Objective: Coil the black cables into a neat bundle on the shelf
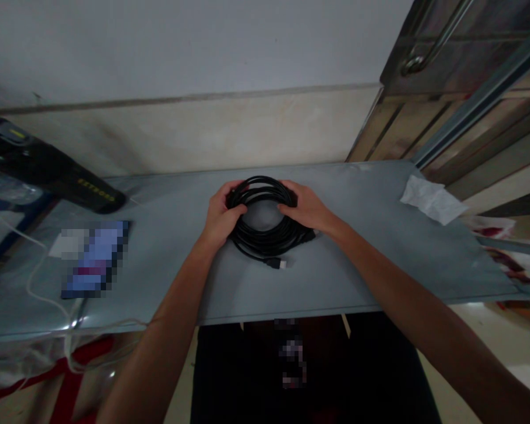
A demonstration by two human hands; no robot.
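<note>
A coiled black cable (265,241) rests on the grey-blue table in front of me, in the middle of the head view. My left hand (223,218) grips the coil's left side, its thumb on top near the inner ring. On the right side of the coil, my right hand (304,206) holds it the same way, thumb inward. One cable end, a black plug with a pale metal tip (276,263), sticks out at the near side of the coil. Another black connector (308,236) shows at the lower right, below my right hand.
At the left lie a blurred phone (98,256), a white cord (37,277) and a black cylindrical item with yellow lettering (62,174). Crumpled white tissue (433,199) sits at the right of the table (357,277). A wall rises behind.
</note>
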